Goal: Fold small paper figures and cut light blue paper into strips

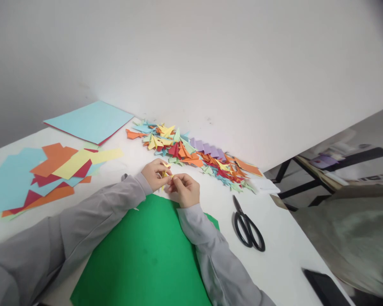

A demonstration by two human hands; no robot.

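Observation:
My left hand [156, 174] and my right hand [185, 189] are close together above the far edge of a green sheet [147, 255]. Between their fingertips is a small yellow paper piece [164, 174], partly hidden by the fingers. The fingers of both hands are pinched on it. Just beyond the hands lies a long pile of small folded paper shapes [181, 151] in yellow, orange, red, green, blue and purple.
Black-handled scissors [247, 227] lie to the right. At the left are scattered coloured paper pieces [57, 163], with a large light blue sheet [91, 121] behind them. A dark flat object [325, 287] lies near the right edge, and a wall stands behind the table.

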